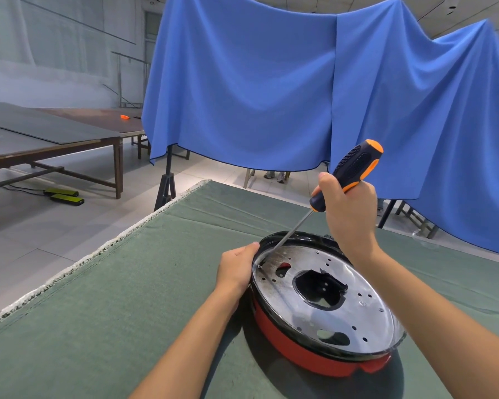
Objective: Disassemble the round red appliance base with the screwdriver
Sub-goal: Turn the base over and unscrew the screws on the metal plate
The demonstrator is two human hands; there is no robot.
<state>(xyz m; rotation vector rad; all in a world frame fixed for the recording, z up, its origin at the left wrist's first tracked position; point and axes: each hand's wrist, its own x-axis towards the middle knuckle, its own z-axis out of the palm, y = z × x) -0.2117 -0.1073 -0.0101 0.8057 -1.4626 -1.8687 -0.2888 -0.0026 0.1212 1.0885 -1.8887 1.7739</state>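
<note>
Screwdriver (346, 176) with a ribbed black-and-orange handle is gripped in the right hand (346, 210), its thin steel shaft slanted down so that the tip meets a screw at the left edge of the shiny perforated metal plate (366, 315). That plate is set in the round red appliance base (300, 354), which is placed on the table (127, 298) under a nubbly green cloth. The base's glossy black rim is clasped by the left hand (236, 267), fingers curled over it.
</note>
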